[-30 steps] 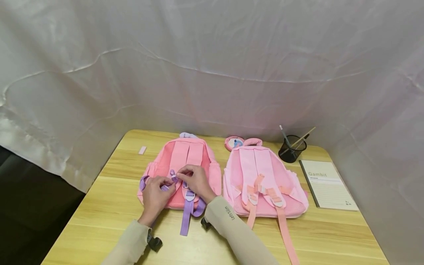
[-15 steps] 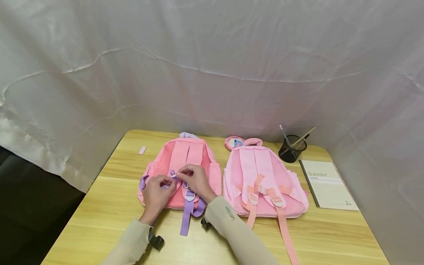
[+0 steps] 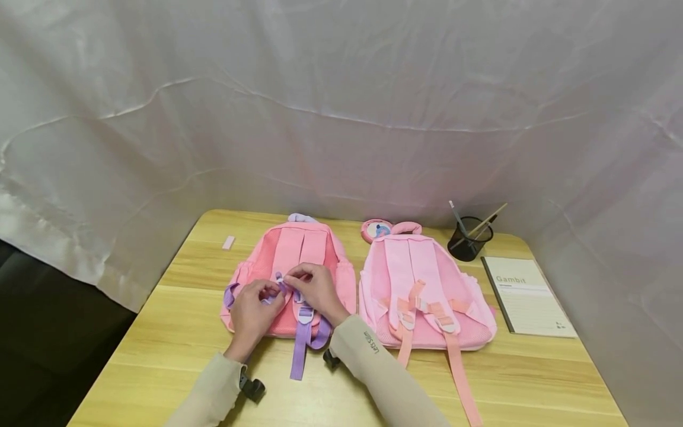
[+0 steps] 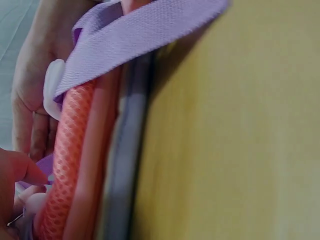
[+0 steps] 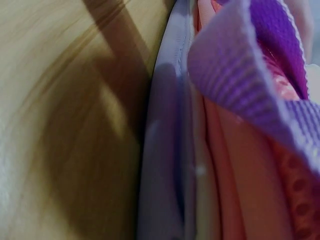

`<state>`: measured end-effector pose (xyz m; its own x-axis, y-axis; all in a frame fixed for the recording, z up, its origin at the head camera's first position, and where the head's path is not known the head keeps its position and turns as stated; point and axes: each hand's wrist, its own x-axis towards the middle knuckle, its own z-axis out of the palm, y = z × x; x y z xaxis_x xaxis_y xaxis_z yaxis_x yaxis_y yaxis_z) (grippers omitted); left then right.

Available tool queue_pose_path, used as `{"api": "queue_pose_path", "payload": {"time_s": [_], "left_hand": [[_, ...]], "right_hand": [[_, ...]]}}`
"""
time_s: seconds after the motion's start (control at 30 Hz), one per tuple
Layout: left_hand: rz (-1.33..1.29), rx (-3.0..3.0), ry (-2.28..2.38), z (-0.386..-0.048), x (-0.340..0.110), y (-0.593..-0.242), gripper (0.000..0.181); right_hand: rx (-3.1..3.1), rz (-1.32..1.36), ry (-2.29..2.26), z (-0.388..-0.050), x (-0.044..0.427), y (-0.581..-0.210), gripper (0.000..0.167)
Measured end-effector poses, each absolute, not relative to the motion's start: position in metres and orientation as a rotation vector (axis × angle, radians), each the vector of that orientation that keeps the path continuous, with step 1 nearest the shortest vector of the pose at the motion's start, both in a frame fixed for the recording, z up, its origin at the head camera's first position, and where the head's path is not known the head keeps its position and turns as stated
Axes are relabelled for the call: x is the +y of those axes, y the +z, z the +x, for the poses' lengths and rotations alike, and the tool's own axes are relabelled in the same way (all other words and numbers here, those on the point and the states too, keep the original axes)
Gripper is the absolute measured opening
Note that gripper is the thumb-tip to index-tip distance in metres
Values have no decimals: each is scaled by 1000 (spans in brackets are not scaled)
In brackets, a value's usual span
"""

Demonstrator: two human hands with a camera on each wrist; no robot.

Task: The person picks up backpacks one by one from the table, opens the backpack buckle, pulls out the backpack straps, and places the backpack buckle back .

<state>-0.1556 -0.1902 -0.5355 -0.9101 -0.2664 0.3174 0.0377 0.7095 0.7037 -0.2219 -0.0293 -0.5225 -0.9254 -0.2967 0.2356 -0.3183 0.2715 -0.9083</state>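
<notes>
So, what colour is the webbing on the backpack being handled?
The webbing is purple, clearest in the head view.

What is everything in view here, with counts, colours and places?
Coral-pink fabric backpack with purple webbing straps: 1, coral, beneath the hands
Light-pink fabric backpack with peach webbing straps: 1, light pink, right of the coral one
Round ornament: 1, pink and blue, beside the light-pink backpack's handle
Mesh cup: 1, black, back right
Slim sticks: at least 3, grey, tan, black, in the cup
Paper notebook: 1, white, far right
Small flat rectangle: 1, pale pink, back left
Wooden-looking table: 1, yellow-brown, under these
Fabric curtain: 1, silver-grey, behind
Sleeves: 2, beige, forearms
Wrist cameras: 2, black, wrists
Left hand: 1, bare, pinching purple webbing
Right hand: 1, bare, likewise
</notes>
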Motion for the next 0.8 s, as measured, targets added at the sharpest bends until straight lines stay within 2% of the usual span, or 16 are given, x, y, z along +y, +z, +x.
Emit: {"api": "queue_pose_path", "payload": {"time_s": [0.8], "left_hand": [[196,-2500,-1082,-159,-187,-538,18]], "right_hand": [[-2494,580,1731,-223,-27,-516,8]]}}
